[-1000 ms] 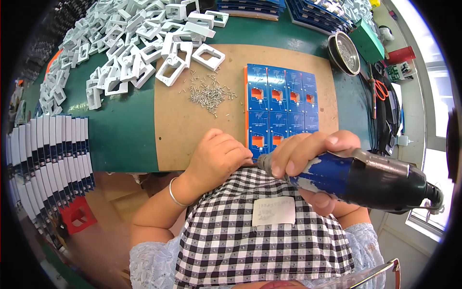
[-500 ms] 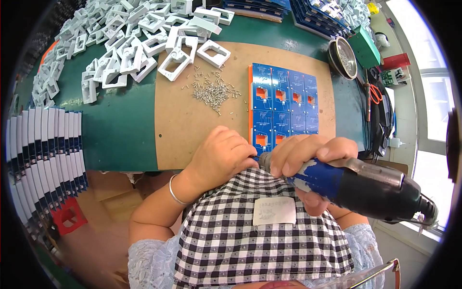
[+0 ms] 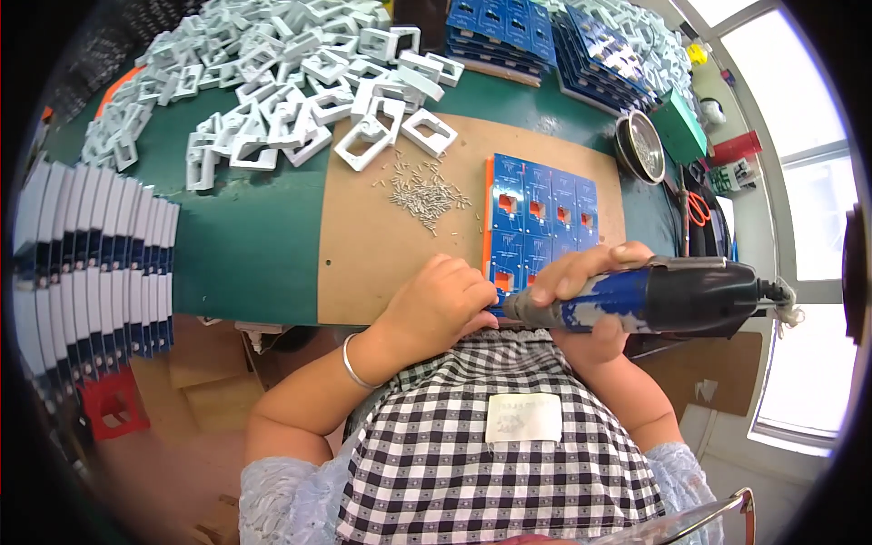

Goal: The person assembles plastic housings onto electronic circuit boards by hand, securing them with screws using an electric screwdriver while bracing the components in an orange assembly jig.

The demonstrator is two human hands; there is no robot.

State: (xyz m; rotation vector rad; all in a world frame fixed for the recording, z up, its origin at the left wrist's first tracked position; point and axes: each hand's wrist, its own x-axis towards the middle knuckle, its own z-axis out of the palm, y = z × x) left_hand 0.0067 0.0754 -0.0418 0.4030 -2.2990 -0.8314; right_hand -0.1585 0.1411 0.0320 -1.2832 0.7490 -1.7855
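My right hand (image 3: 595,282) is wrapped around a blue and black electric screwdriver (image 3: 699,298), which lies nearly level with its nose pointing left. That nose is at the near left corner of a blue circuit board panel (image 3: 536,195) with square cutouts, lying on an orange base (image 3: 488,209). Beside the same corner, my left hand (image 3: 440,300) has its fingers curled and the fingertips drawn together close to the screwdriver's nose. Whatever sits between those fingertips is too small or hidden to make out. A loose pile of small screws (image 3: 427,195) lies beyond my left hand.
A brown board (image 3: 363,263) covers part of the green table (image 3: 245,245). White plastic frames (image 3: 272,118) are heaped at the far left. Stacked blue panels (image 3: 500,36) stand at the back, a metal bowl (image 3: 645,145) at the right. White-and-blue pieces (image 3: 100,263) line the left side.
The screwdriver has swung to a more level angle, its rear end rising. My left hand stays by the panel's near corner. The whole view has shifted slightly.
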